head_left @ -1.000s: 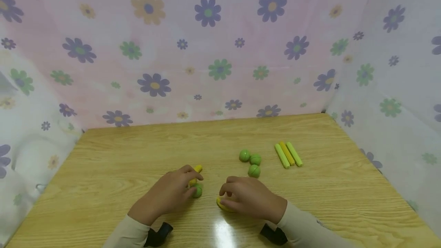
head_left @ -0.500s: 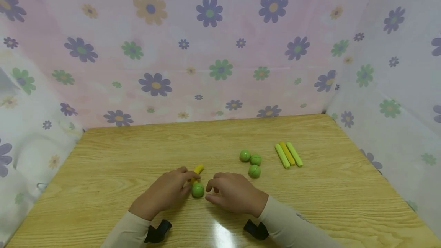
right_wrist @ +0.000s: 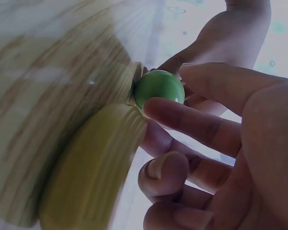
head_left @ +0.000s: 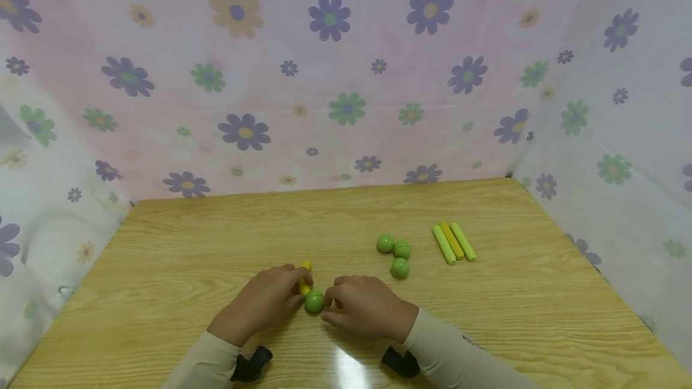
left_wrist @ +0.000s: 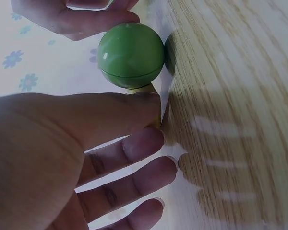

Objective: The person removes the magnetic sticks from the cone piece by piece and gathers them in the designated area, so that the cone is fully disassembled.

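In the head view my left hand (head_left: 270, 299) pinches a yellow stick (head_left: 304, 286) between thumb and index finger. Against the stick's near end sits a seamed green ball (head_left: 314, 302), just above its own shadow on the tabletop in the left wrist view. My right hand (head_left: 367, 308) is on the ball's other side, index fingertip right at it. The right wrist view shows that index finger (right_wrist: 197, 122) overlapping the ball and the thumb close to its edge, the other fingers loosely bent. A ridged yellow piece (right_wrist: 93, 167) lies by the right hand, hidden under it from above.
Farther back on the wooden table (head_left: 216, 233) stand three more green balls (head_left: 400, 268). To their right, several yellow and lime sticks (head_left: 453, 242) lie side by side. A flower-print cloth (head_left: 346, 47) walls the back and sides.
My right hand has moved left from above the ridged yellow piece to the green ball. The yellow stick has turned steeper, and the ball has shifted slightly right and nearer.
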{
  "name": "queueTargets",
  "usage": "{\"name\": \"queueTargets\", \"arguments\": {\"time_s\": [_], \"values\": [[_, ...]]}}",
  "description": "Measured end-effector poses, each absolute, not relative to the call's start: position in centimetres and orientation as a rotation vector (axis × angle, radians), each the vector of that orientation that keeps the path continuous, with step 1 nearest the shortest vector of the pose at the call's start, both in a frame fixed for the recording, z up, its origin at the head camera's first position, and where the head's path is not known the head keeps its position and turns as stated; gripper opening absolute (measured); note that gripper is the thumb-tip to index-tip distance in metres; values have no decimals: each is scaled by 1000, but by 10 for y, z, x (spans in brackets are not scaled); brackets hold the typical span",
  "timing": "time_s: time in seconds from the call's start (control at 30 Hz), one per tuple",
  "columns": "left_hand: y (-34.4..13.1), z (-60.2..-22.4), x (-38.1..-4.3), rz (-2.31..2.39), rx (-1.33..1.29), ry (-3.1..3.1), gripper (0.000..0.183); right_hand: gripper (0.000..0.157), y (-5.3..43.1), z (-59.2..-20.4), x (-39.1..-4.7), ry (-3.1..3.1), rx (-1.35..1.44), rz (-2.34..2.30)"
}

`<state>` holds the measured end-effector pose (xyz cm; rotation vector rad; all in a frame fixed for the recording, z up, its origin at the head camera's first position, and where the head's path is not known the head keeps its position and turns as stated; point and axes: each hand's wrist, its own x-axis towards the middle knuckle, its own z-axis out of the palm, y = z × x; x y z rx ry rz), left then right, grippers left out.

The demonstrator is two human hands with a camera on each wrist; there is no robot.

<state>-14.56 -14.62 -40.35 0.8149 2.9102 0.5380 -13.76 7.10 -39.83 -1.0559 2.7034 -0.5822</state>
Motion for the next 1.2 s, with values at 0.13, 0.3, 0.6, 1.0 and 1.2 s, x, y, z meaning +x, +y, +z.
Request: {"name": "queueTargets", "arguments": {"time_s": [0.13, 0.3, 0.6, 1.0, 1.2], "values": [[-146, -403, -146, 530, 816, 2901, 14, 13, 72, -400, -138, 2712, -1085, -580], [-146, -404, -147, 518, 826, 2901, 14, 9, 73, -402, -139, 2715, -1119, -576], [-145, -401, -146, 514, 853, 2914, 13, 11, 74, -402, -141, 2707, -1105, -590], [-145, -400, -144, 483, 832, 2913, 14, 13, 75, -399, -139, 2691, -1098, -593], [-146, -401, -145, 498, 821, 2907, 17, 11, 75, -401, -140, 2700, -1105, -587]]}}
